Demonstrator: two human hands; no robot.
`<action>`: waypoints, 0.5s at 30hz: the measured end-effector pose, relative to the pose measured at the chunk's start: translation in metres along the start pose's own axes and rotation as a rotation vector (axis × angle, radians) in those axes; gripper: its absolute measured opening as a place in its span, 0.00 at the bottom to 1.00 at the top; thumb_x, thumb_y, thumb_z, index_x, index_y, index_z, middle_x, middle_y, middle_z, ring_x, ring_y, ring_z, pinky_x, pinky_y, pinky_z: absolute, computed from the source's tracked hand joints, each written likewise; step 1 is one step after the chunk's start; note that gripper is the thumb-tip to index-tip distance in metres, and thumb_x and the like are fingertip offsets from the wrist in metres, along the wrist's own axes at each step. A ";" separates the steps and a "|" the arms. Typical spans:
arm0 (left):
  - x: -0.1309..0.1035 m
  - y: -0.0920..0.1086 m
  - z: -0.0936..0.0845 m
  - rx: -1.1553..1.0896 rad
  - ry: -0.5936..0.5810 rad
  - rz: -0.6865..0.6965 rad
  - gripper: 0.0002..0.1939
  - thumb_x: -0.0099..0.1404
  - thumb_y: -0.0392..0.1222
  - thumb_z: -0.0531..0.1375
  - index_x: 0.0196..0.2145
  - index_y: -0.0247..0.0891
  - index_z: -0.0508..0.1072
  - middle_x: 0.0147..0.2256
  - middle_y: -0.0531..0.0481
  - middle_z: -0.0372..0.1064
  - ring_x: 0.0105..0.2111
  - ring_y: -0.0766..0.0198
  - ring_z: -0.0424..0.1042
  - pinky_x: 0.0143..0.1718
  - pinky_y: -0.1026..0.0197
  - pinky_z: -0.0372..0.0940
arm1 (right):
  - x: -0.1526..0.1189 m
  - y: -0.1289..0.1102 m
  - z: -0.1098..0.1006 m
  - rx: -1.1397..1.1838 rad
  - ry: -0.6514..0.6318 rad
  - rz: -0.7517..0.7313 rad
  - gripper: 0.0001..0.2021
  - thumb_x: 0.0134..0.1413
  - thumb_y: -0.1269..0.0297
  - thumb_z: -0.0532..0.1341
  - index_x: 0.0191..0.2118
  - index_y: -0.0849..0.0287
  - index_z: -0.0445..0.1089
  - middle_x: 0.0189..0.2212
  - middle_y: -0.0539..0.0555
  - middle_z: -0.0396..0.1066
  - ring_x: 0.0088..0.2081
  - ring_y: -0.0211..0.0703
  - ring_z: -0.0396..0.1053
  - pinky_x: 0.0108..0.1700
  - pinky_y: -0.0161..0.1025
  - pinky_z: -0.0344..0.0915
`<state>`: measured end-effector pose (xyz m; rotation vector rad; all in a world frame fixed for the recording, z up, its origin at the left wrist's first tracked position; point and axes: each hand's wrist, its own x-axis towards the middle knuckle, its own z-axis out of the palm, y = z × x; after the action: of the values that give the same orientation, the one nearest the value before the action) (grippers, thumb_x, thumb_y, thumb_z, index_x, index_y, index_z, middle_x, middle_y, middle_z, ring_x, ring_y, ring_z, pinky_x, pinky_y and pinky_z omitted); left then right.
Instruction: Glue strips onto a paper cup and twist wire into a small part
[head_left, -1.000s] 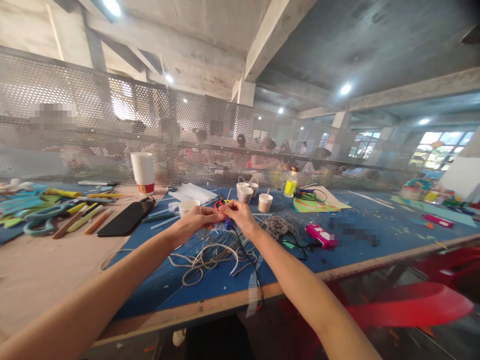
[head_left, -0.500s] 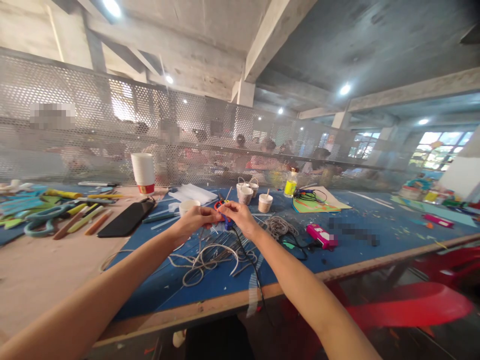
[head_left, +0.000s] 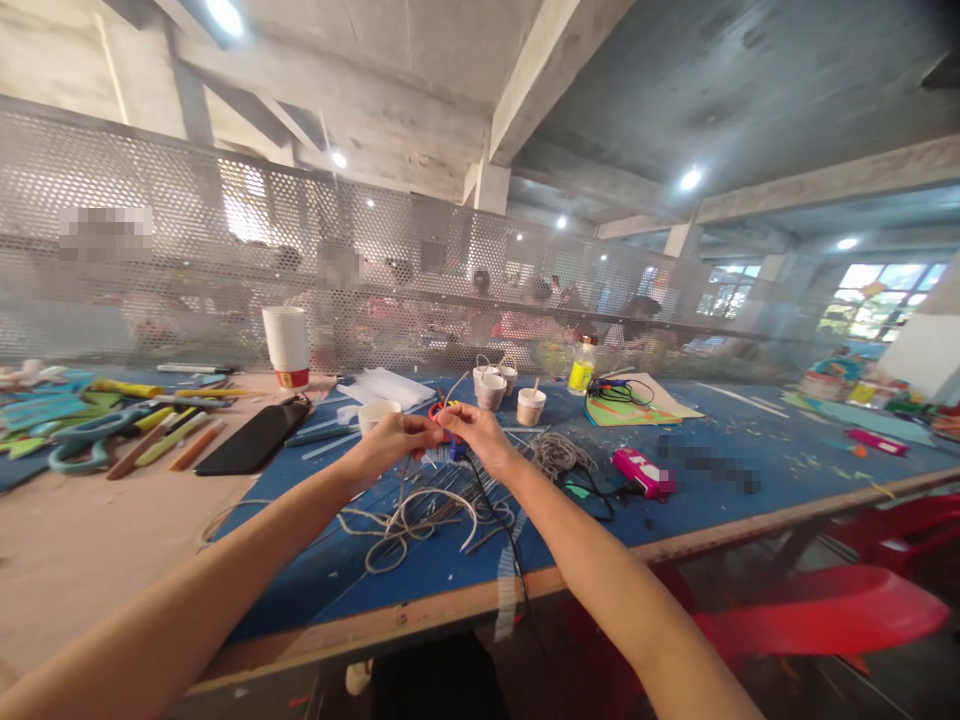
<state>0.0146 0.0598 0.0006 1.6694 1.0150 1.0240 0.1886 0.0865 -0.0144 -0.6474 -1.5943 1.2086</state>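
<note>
Above the blue mat, my left hand and my right hand meet fingertip to fingertip, both pinched on a thin grey cord whose end sticks up between them. Just behind and under the fingers is a small blue object with red and orange parts, mostly hidden. Loops of grey cord and thin wires lie below my hands. To the right is a coiled grey bundle. A white cup stands behind my left hand.
A black phone, scissors and modelling tools lie left. Stacked paper cups stand behind them. Small cups, a yellow-labelled bottle and a pink box are right. A red chair is beside the table.
The cord end above my fingers has shifted slightly to the right and looks more curved. My hands have hardly moved and remain together.
</note>
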 end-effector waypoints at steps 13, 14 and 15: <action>-0.002 0.001 0.003 0.054 -0.001 0.007 0.17 0.54 0.51 0.66 0.31 0.33 0.79 0.24 0.50 0.69 0.23 0.68 0.59 0.24 0.63 0.51 | 0.002 0.005 0.001 -0.026 0.101 0.017 0.18 0.39 0.51 0.71 0.25 0.61 0.68 0.21 0.44 0.64 0.25 0.32 0.59 0.32 0.33 0.57; -0.002 0.001 0.003 0.051 -0.004 0.010 0.17 0.54 0.51 0.66 0.31 0.33 0.79 0.24 0.50 0.69 0.23 0.68 0.59 0.24 0.63 0.52 | 0.002 0.004 0.001 -0.025 0.104 0.011 0.18 0.39 0.51 0.71 0.25 0.61 0.68 0.21 0.44 0.64 0.25 0.32 0.59 0.32 0.33 0.57; -0.002 0.001 0.003 0.043 -0.004 0.011 0.17 0.54 0.51 0.66 0.31 0.33 0.79 0.24 0.51 0.68 0.23 0.68 0.59 0.25 0.63 0.52 | 0.001 0.003 0.001 -0.020 0.098 0.006 0.18 0.39 0.51 0.71 0.25 0.61 0.68 0.21 0.45 0.64 0.25 0.32 0.59 0.33 0.33 0.57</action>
<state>0.0166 0.0568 0.0003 1.7136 1.0324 1.0119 0.1870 0.0882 -0.0164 -0.7139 -1.5250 1.1488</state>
